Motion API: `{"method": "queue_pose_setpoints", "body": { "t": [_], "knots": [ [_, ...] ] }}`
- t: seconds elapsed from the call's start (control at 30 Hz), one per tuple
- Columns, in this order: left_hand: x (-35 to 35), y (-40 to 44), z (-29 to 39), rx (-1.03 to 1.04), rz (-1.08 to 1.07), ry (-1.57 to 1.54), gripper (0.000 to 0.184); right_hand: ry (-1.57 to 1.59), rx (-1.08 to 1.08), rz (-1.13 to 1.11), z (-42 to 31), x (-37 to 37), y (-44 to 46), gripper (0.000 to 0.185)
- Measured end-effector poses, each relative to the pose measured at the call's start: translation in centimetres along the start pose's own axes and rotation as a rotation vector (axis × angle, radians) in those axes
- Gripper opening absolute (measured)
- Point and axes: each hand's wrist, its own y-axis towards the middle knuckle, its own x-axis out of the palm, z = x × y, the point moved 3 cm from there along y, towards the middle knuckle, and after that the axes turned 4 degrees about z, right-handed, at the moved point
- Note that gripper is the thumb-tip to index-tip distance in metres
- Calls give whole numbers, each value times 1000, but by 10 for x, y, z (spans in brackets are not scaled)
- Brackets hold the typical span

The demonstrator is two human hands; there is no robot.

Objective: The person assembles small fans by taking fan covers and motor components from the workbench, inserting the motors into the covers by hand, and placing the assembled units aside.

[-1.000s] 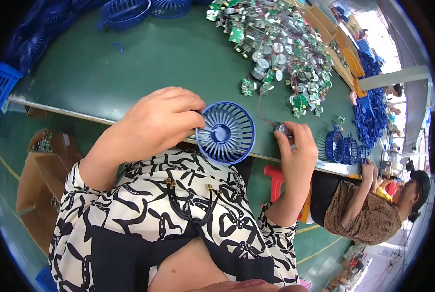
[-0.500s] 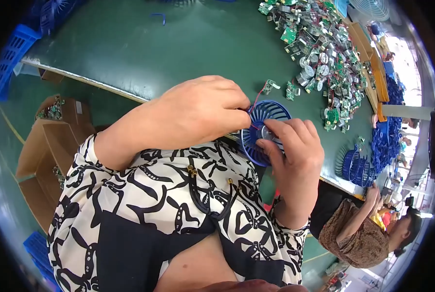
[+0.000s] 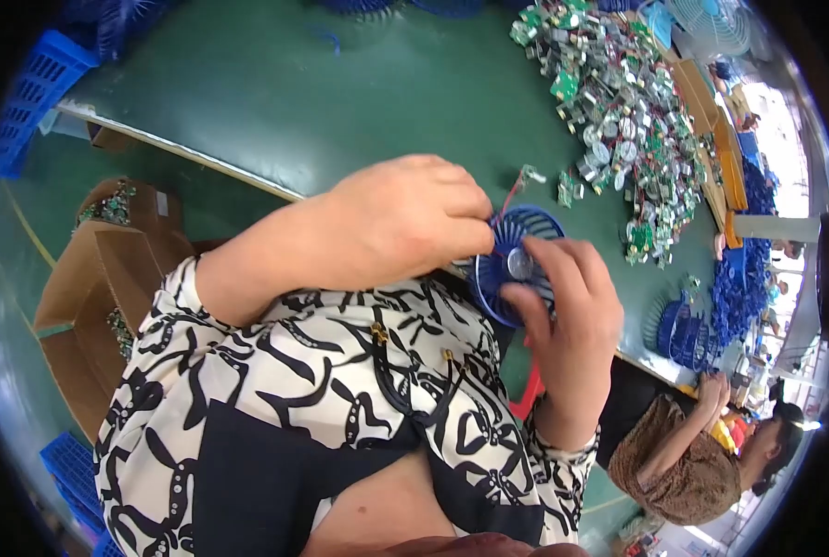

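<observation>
A blue round fan grille (image 3: 552, 225) tilts at the table edge in front of me. A small silver motor (image 3: 519, 265) sits at its centre. From the grille a red wire (image 3: 510, 197) runs up to a small green circuit board (image 3: 531, 175) on the table. My left hand (image 3: 405, 212) is closed at the grille's left rim, its fingertips pinching where the wire passes; they partly hide it. My right hand (image 3: 572, 295) reaches over the grille from the right, thumb and forefinger apart on either side of the motor. Whether they touch it is hard to see.
A heap of circuit boards with motors (image 3: 633, 130) covers the table's right side. More blue grilles (image 3: 686, 334) stand at the right edge, near a co-worker (image 3: 684, 455). Cardboard boxes (image 3: 108, 269) and a blue crate (image 3: 38, 93) are at the left.
My right thumb and forefinger have parted from around the motor, which now shows more fully. In the picture, hands, grille and table have shifted slightly right and down.
</observation>
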Motion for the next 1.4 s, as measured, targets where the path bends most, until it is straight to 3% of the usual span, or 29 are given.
{"method": "queue_pose_setpoints", "body": {
  "t": [0.13, 0.33, 0.43, 0.5, 0.63, 0.7, 0.77, 0.87, 0.97, 1.0, 1.17, 1.4],
  "knots": [
    [-4, 0, 1, -3, -22, -3, 22, 51, -165, 13, 6, 4, -26, 61],
    [-7, 3, 3, -50, -115, -21, 29, -70, -198, 152, 8, 27, -42, 55],
    [-30, 8, -2, -48, 33, 58, 31, -32, -205, 205, 10, 29, -43, 55],
    [-66, 15, -13, -102, 186, 436, 35, 28, -202, 233, 10, 31, -45, 55],
    [-121, 19, -75, -340, 209, 906, 54, 91, -203, 275, 17, 32, -45, 53],
    [-141, 18, -100, -595, 212, 682, 50, 136, -176, 315, 24, 25, -48, 54],
    [-169, -1, -157, -722, 194, 511, 51, 79, -125, 393, 37, 11, -57, 54],
    [-173, -4, -174, -690, 98, 596, 56, -46, -55, 499, 61, -15, -75, 55],
    [-175, -5, -182, -840, 91, 481, 56, -232, 85, 604, 83, -53, -95, 56],
    [-174, -7, -184, -809, 197, 418, 54, -298, 119, 632, 93, -63, -102, 54],
    [-176, -5, -182, -813, 207, 513, 49, -531, 352, 655, 147, -94, -144, 40],
    [-177, -2, -180, -618, 377, 499, 42, -523, 503, 506, 204, -103, -174, 28]
  ]
}}
